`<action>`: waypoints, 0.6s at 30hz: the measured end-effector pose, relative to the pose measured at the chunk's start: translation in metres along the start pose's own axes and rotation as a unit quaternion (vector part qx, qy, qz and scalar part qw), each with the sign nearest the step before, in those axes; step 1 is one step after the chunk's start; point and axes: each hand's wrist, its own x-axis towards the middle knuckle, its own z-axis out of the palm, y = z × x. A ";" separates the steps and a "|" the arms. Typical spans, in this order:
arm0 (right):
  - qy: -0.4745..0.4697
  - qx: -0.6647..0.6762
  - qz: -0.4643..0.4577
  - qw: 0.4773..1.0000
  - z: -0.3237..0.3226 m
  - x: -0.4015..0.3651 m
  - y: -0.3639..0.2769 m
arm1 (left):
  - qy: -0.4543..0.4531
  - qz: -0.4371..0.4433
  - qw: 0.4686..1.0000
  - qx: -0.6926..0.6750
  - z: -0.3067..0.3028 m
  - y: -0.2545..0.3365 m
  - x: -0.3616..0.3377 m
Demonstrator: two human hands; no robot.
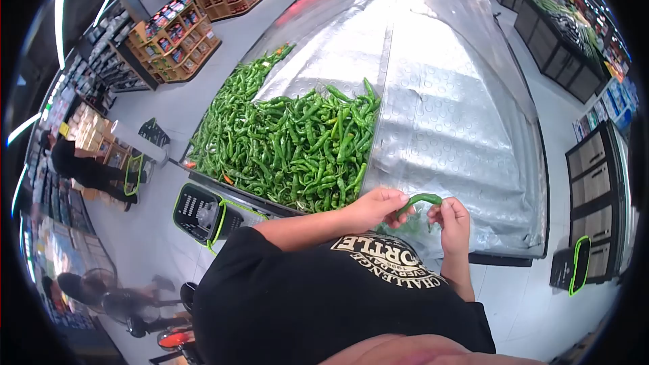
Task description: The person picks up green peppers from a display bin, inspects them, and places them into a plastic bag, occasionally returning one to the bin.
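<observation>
While gripped by left hand (374,208) and right hand (454,220) near the pile (291,142), a pepper (420,199) is inspected. Gentle turning is likely needed.

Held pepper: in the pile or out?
Out: left hand and right hand hold the pepper clear of the pile.

Bright overhead store light, heavy fisheye warping, dark vignetted corners.

Head-worn fisheye looks steeply down, near right hand (454,220).
</observation>
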 end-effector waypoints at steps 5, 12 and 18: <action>-0.078 -0.036 0.022 0.996 -0.006 0.009 -0.003 | 0.058 0.031 0.998 -0.009 0.015 -0.012 -0.009; -0.141 -0.078 0.036 0.986 -0.006 0.019 -0.007 | 0.128 0.066 0.989 -0.029 0.017 -0.027 -0.025; -0.090 -0.123 -0.014 0.988 -0.006 0.018 -0.008 | 0.264 0.110 0.955 -0.084 -0.034 -0.017 -0.047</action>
